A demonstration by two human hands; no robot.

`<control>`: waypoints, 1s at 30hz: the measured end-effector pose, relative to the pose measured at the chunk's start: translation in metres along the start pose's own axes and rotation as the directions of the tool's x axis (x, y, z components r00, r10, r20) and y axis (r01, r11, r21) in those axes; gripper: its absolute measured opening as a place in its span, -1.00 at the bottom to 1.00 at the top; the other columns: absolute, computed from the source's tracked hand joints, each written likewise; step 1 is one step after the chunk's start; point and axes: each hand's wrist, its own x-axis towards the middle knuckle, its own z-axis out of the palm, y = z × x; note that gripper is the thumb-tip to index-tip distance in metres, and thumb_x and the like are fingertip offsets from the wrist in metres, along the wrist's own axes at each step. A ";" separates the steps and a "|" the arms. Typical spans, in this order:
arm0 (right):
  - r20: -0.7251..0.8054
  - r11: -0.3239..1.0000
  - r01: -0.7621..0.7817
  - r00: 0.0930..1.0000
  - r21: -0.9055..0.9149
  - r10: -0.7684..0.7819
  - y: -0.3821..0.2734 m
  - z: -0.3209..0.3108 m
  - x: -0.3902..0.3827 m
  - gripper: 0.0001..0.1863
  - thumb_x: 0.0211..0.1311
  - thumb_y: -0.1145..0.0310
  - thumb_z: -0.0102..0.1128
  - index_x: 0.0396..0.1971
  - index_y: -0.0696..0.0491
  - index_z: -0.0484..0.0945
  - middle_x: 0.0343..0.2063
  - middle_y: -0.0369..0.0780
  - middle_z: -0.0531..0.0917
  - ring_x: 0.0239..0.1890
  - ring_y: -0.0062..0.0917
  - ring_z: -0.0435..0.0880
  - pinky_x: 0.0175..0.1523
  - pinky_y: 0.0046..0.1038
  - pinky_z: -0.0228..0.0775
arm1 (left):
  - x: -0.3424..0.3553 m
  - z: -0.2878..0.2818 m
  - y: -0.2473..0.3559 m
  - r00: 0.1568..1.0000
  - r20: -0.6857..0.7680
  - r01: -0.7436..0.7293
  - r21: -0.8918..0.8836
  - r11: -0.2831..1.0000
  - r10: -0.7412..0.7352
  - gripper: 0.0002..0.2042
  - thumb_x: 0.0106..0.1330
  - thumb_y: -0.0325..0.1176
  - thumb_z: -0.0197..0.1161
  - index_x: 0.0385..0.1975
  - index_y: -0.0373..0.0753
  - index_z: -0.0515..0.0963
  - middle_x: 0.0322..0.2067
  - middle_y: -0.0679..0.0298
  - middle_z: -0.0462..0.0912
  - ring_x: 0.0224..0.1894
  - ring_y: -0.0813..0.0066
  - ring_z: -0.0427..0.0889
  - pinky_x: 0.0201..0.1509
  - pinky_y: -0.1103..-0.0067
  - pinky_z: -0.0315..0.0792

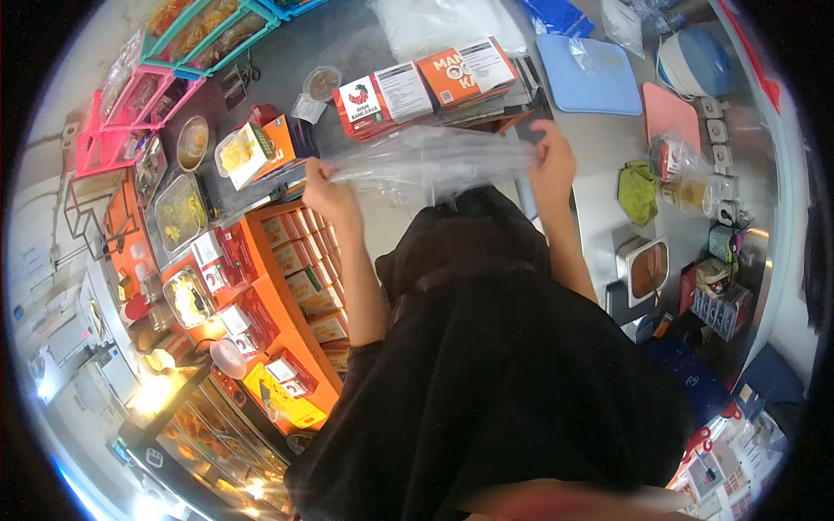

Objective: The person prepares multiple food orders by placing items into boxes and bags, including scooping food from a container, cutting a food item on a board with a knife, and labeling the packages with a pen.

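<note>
A clear plastic bag (434, 161) is stretched sideways between my two hands, in front of my body at the counter's near edge. My left hand (332, 189) is closed on the bag's left end. At the right end, my right hand (552, 156) pinches the plastic between thumb and fingers. Just beyond the bag lie red-and-white printed cartons (382, 100) beside orange-and-white ones (466, 71), stacked on the counter. Left of my left hand stands an orange and dark box (282, 143), next to a tub of yellow food (234, 154).
Blue (591, 74) and pink (671, 117) cutting boards lie to the right, near a green cloth (638, 193) and a metal pan of brown sauce (648, 269). Pink baskets (130, 113) stand at the far left. An orange shelf (291, 321) holds several boxes; a lit display case (217, 434) is below left.
</note>
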 end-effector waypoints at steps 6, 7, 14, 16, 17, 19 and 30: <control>0.332 0.993 -0.059 0.943 0.102 0.022 -0.062 0.024 0.012 -0.19 -0.20 0.68 0.06 0.21 -0.14 0.32 -0.17 -0.13 0.38 -0.13 -0.27 0.45 0.03 -0.35 0.30 | -0.046 0.028 0.140 0.696 0.246 -0.654 -0.170 0.737 0.675 -0.72 -0.16 -0.69 0.15 -0.37 -0.30 0.46 -0.58 0.15 0.41 -0.40 0.25 0.52 -0.27 0.37 0.39; 0.329 0.993 -0.065 0.944 0.094 0.031 -0.050 0.012 0.025 -0.19 -0.20 0.68 0.06 0.21 -0.14 0.32 -0.17 -0.13 0.38 -0.13 -0.27 0.45 0.03 -0.35 0.30 | -0.034 0.028 0.131 0.694 0.249 -0.652 -0.181 0.736 0.676 -0.72 -0.16 -0.69 0.15 -0.37 -0.30 0.46 -0.58 0.15 0.41 -0.40 0.25 0.52 -0.27 0.37 0.39; 0.362 0.801 -0.320 0.922 0.505 0.140 0.065 -0.023 0.014 -0.56 -0.04 0.58 0.09 -0.04 0.12 0.51 -0.23 -0.19 0.56 -0.12 -0.44 0.54 0.09 -0.46 0.32 | -0.037 -0.020 0.066 0.803 0.508 -0.137 -0.354 0.925 0.313 -0.74 -0.06 -0.58 0.19 -0.29 -0.36 0.49 -0.23 0.03 0.51 -0.05 0.15 0.46 0.05 0.46 0.30; 0.811 0.261 -0.853 0.515 0.453 0.278 0.051 -0.040 0.007 -0.58 0.03 0.43 0.15 -0.05 0.20 0.48 -0.19 -0.23 0.58 -0.08 -0.49 0.53 0.12 -0.44 0.30 | -0.076 -0.042 0.001 0.539 0.812 0.436 -0.498 0.750 0.225 -0.57 -0.06 -0.69 0.02 -0.11 -0.33 0.53 -0.07 0.01 0.53 -0.03 0.22 0.50 0.14 0.45 0.28; 0.872 0.267 -0.905 0.402 0.331 0.281 0.027 -0.059 0.016 -0.55 0.06 0.35 0.19 -0.03 0.23 0.45 -0.15 -0.25 0.57 -0.07 -0.50 0.53 0.13 -0.44 0.30 | -0.086 -0.050 0.032 0.453 0.830 0.886 -0.376 0.273 -0.325 -0.40 -0.16 -0.74 -0.07 0.02 -0.31 0.51 -0.07 0.02 0.52 -0.14 0.29 0.54 0.03 0.48 0.37; 0.929 0.244 -0.927 0.329 0.284 0.170 0.058 -0.066 0.022 -0.48 0.03 0.34 0.23 0.06 0.09 0.42 -0.20 -0.22 0.58 -0.17 -0.55 0.54 -0.02 -0.51 0.38 | -0.064 -0.049 0.006 0.454 0.887 0.794 -0.444 -0.414 -0.081 -0.37 -0.17 -0.73 -0.06 0.07 -0.32 0.48 -0.14 0.07 0.56 -0.27 0.40 0.55 -0.15 0.54 0.43; 0.421 0.743 -0.027 0.810 -0.669 0.408 0.106 -0.092 0.100 -0.10 -0.06 0.33 0.33 0.31 -0.41 0.09 0.02 0.10 0.34 -0.13 0.03 0.56 -0.04 -0.09 0.41 | -0.074 0.171 0.139 0.569 0.821 -0.371 0.198 0.907 0.054 -0.82 0.00 -0.43 0.31 -0.35 -0.24 0.61 -0.26 0.04 0.56 -0.31 0.10 0.65 -0.24 0.38 0.54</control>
